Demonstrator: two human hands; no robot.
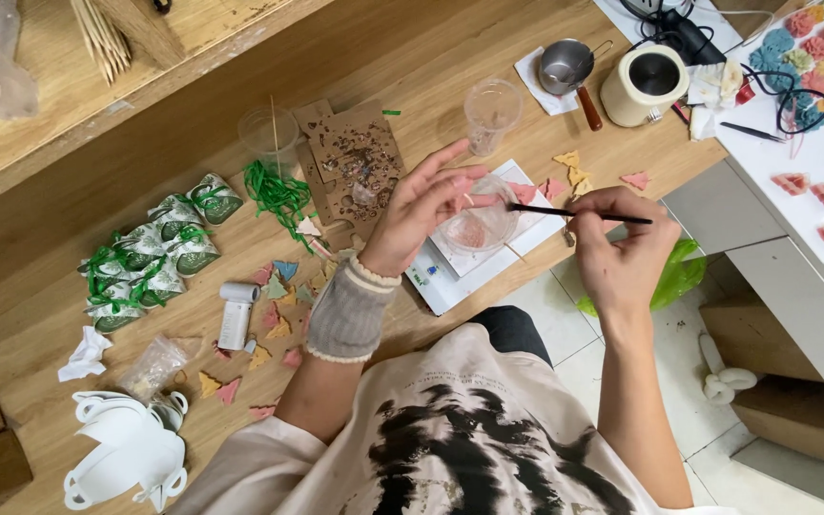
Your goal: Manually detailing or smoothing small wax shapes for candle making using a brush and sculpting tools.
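Observation:
My left hand [419, 212] reaches over the wooden table and pinches a small pink piece between thumb and fingers, just above a clear shallow dish [480, 227]. The dish rests on a white board [474, 257]. My right hand [622, 238] grips a thin black brush [574, 214], held level, its tip pointing left at the pink piece. A grey knitted cuff [350, 310] covers my left wrist.
Small coloured triangular pieces [274, 286] lie scattered on the table. Green-and-white wrapped packets [150, 253] sit at left, a cardboard scrap [355, 157] and clear cups [491, 113] behind. A metal cup [566, 65] and cream pot [643, 84] stand at right, white holders [131, 448] at front left.

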